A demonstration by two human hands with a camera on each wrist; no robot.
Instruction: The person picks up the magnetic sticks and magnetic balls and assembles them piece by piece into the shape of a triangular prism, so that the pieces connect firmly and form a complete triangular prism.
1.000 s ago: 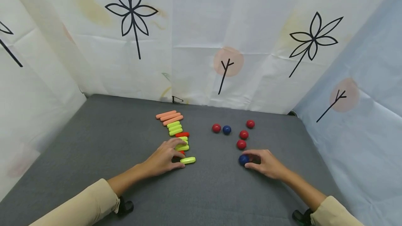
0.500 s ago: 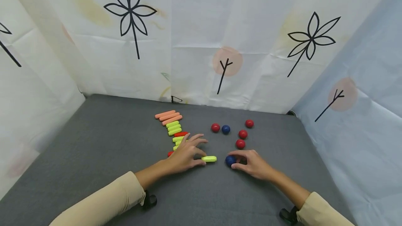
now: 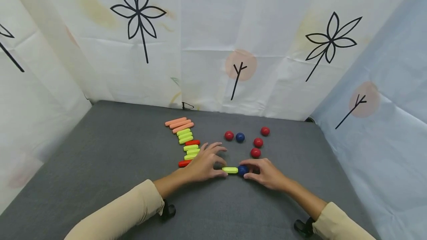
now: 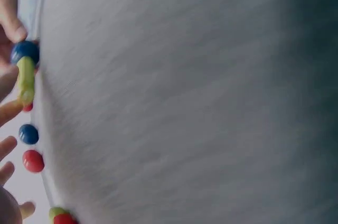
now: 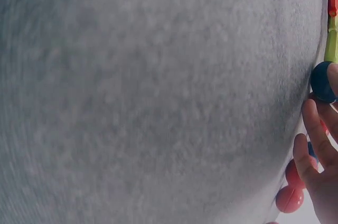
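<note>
In the head view my left hand (image 3: 206,163) pinches the left end of a yellow-green stick (image 3: 230,170) between thumb and forefinger, the other fingers spread. My right hand (image 3: 268,174) grips a dark blue ball (image 3: 242,170) from the right with thumb and fingers. The stick's right end meets the ball. In the left wrist view the stick (image 4: 26,78) lies against the blue ball (image 4: 25,53), between both hands. The right wrist view shows the blue ball (image 5: 323,82) at the right edge, in the fingers.
A column of orange (image 3: 180,124), yellow-green (image 3: 191,147) and red sticks (image 3: 192,142) lies left of centre on the grey table (image 3: 133,136). Behind the right hand are several red balls (image 3: 255,153) and another blue ball (image 3: 240,137). A patterned white cloth (image 3: 207,40) stands behind.
My left hand has carried the yellow-green stick right, away from the column. The right hand has brought the blue ball left, and the gap between stick and ball has closed.
</note>
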